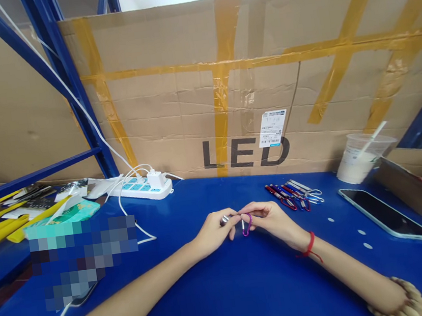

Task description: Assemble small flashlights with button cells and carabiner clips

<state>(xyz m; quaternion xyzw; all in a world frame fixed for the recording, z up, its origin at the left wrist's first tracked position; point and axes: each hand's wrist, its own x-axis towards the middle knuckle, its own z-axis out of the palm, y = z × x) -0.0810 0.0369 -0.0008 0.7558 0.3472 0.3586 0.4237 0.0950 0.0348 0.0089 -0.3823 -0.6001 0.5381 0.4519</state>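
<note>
Over the middle of the blue table [219, 290], my two hands meet at the fingertips. My left hand [218, 231] is closed round a small silver cylinder [225, 220], whose end shows between the fingers. In my right hand [270, 217], thumb and fingers pinch a purple carabiner [247, 225], which hangs down with a silver gate. Whether the two pieces are joined is hidden by the fingertips. Behind my right hand lies a row of red, blue and silver small rods with carabiners [292, 194].
A white power strip [145, 186] with cables sits at the back. To the right are a phone [387, 213], a plastic cup [355, 160] and an open cardboard box [411, 190]. Yellow tubes [1, 235] and a green packet [62, 217] lie at the left.
</note>
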